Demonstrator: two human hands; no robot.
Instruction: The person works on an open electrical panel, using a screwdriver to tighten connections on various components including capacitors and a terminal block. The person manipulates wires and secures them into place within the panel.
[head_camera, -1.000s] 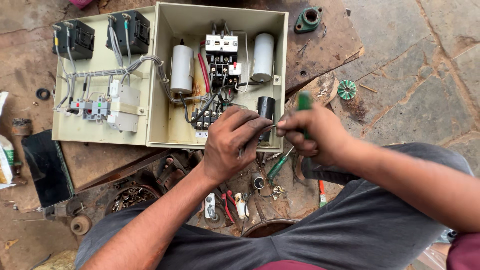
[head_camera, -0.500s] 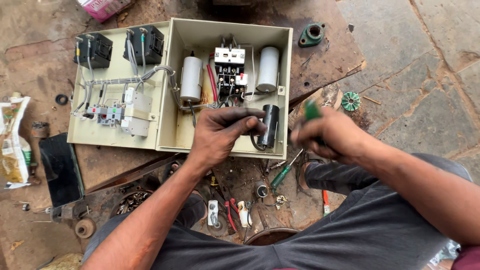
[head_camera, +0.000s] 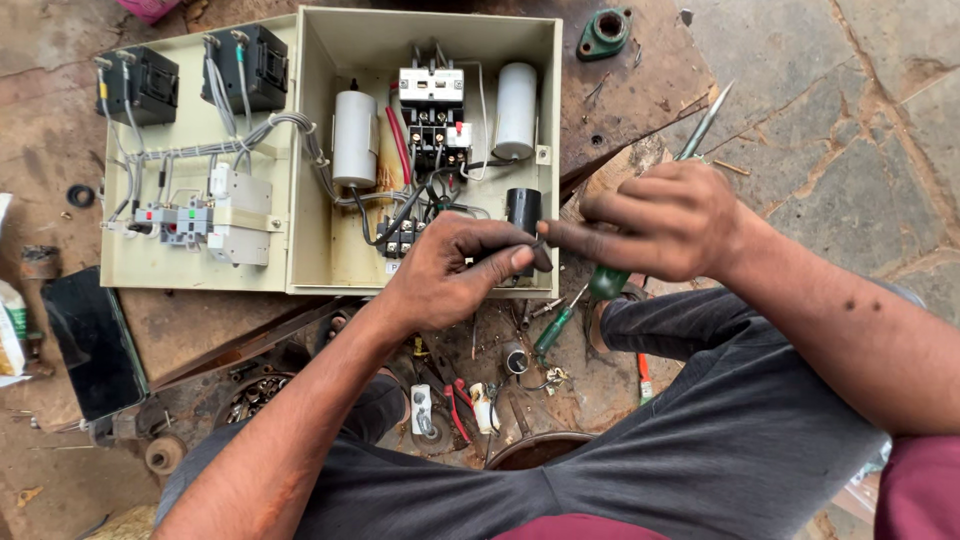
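An open beige electrical box (head_camera: 548, 120) lies on the ground, its door (head_camera: 180, 270) swung out to the left. Inside are two white cylinders (head_camera: 355, 135), a contactor block (head_camera: 431, 100), wiring and a black cylinder (head_camera: 523, 208). My left hand (head_camera: 455, 270) is at the box's lower right corner, thumb and fingers pinched on a small dark part (head_camera: 540, 243); what it is I cannot tell. My right hand (head_camera: 665, 220) meets it fingertip to fingertip and grips a green-handled screwdriver (head_camera: 608, 282), whose shaft points up and to the right.
A second green screwdriver (head_camera: 553, 328), red-handled pliers (head_camera: 457, 405) and small metal parts lie between my knees. A green flanged bearing housing (head_camera: 605, 30) sits beyond the box. A dark flat phone (head_camera: 95, 345) lies at the left. Stone paving is on the right.
My right hand has turned the screwdriver so its shaft now points up and right, and its fingertips have closed in on my left hand's. The left hand stays by the black cylinder.
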